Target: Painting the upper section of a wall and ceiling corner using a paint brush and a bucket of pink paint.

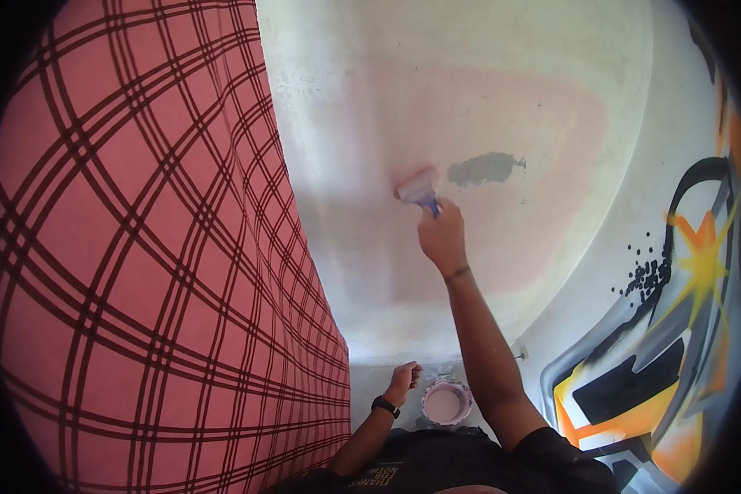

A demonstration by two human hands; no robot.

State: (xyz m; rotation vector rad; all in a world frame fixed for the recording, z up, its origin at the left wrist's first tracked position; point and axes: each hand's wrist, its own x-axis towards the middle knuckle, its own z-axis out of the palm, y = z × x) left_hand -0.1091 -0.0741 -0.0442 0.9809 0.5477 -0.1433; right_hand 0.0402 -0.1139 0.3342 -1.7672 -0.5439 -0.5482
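My right hand (443, 238) grips the blue handle of a wide flat paintbrush (417, 187). Its pink-coated edge is against the wall (370, 259) before me, and the brush head is slightly blurred. A thin pale-pink coat covers part of this whitish wall, around a grey patch (485, 169) just right of the brush. Lower down, my left hand (406, 378) hangs with fingers curled and nothing visible in it. Beside it on the floor stands a round bucket (447, 402) of pale pink paint, its rim smeared.
A pink cloth (160, 247) with dark checked lines hangs along the left side. At the right, a side wall bears a black, orange and yellow mural (654, 370). A small fitting (521, 353) sticks out low near the corner.
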